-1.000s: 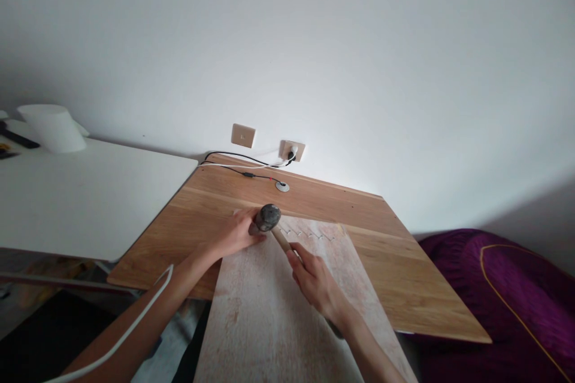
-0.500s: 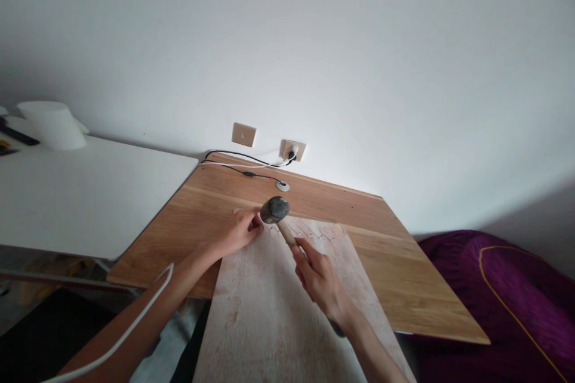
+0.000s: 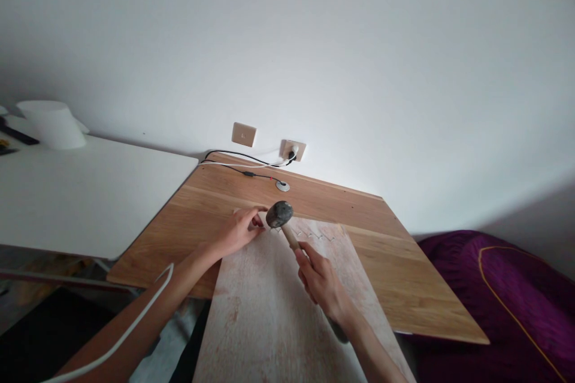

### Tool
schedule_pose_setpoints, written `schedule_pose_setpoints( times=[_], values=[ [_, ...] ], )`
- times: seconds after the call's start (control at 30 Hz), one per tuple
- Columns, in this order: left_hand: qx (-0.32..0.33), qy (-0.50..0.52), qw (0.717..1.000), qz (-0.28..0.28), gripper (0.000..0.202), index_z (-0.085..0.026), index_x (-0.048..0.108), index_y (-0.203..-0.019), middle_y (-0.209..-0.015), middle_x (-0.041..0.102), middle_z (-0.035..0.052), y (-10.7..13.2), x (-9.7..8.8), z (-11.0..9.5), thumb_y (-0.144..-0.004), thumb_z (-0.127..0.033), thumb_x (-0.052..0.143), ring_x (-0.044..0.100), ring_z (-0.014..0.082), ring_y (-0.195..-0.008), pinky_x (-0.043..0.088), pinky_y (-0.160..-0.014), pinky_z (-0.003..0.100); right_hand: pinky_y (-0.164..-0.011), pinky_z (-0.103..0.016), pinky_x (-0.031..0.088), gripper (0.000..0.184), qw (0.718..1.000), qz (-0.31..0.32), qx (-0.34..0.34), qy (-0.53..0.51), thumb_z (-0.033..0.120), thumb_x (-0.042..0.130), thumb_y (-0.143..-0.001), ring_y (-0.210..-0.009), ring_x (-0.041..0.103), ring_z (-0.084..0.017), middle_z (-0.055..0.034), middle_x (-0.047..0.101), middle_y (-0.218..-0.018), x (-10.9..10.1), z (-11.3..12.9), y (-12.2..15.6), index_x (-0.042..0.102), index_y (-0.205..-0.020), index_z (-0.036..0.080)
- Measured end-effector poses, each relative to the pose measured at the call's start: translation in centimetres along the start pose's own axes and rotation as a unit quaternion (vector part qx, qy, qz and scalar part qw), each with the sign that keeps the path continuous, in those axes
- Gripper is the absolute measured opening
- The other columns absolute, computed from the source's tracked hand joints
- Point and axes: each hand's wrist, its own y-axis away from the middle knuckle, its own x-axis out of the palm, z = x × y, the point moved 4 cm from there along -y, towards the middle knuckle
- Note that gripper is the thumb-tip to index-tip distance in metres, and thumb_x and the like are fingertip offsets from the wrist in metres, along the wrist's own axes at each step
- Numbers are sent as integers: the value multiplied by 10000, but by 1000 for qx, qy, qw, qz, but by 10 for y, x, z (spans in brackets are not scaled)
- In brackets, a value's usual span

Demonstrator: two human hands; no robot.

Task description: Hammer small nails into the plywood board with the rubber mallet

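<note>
My right hand [image 3: 321,278] is wrapped around the wooden handle of a mallet [image 3: 279,214], whose dark, scuffed head hovers over the far end of a pale worn board [image 3: 287,305]. Left of the mallet head, my left hand [image 3: 242,228] rests at the board's far left corner. Its fingers are pinched together, and whatever they hold is too small to name. A zigzag row of small thin pieces or marks [image 3: 317,236] runs along the board's far end, partly hidden behind the mallet.
Under the board lies a wooden tabletop [image 3: 395,269] against the wall. Black and white cables [image 3: 242,161] run to a wall socket [image 3: 293,150]. At left stands a white table [image 3: 90,197] with a white cylindrical object [image 3: 51,125]. A purple beanbag-like cover [image 3: 507,293] is at right.
The mallet head has shifted slightly right and down toward the board, my right hand moving with it. My left hand stays almost in place at the board's corner.
</note>
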Motion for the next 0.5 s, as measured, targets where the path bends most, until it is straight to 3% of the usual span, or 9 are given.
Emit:
schedule_pose_setpoints(
  times=[0.17, 0.27, 0.37, 0.5],
  values=[
    [-4, 7, 1000, 11, 443, -236, 642, -1277, -870, 747, -5, 0, -1, -1, -853, -122, 694, 707, 189, -814, 523, -852, 330, -435, -216, 286, 542, 1000, 3, -2, 5, 617, 371, -1053, -439, 402, -93, 71, 461, -573, -2, 1, 1, 620, -1220, 166],
    [14, -23, 1000, 6, 626, -257, 559, -1397, -1089, 748, 38, 2, 0, 4, -814, -228, 787, 710, 237, -974, 527, -947, 394, -435, -216, 286, 552, 1000, -7, -15, -2, 622, 367, -1056, -443, 404, -94, 68, 476, -583, -2, 8, 1, 606, -1267, 172],
    [34, -45, 998, -18, 791, -262, 511, -1449, -1347, 659, 98, 3, 0, 10, -749, -342, 869, 641, 307, -1209, 490, -1071, 470, -442, -220, 283, 539, 999, -11, -35, -4, 604, 358, -1065, -453, 399, -100, 71, 463, -575, 2, 13, 0, 602, -1283, 176],
    [47, -45, 998, -26, 837, -257, 506, -1456, -1430, 607, 118, 3, 2, 13, -717, -321, 894, 560, 340, -1338, 455, -1131, 497, -461, -219, 282, 481, 998, 22, -54, 15, 555, 380, -1071, -488, 421, -103, 64, 451, -573, 10, 12, -3, 650, -1184, 174]
  ],
)
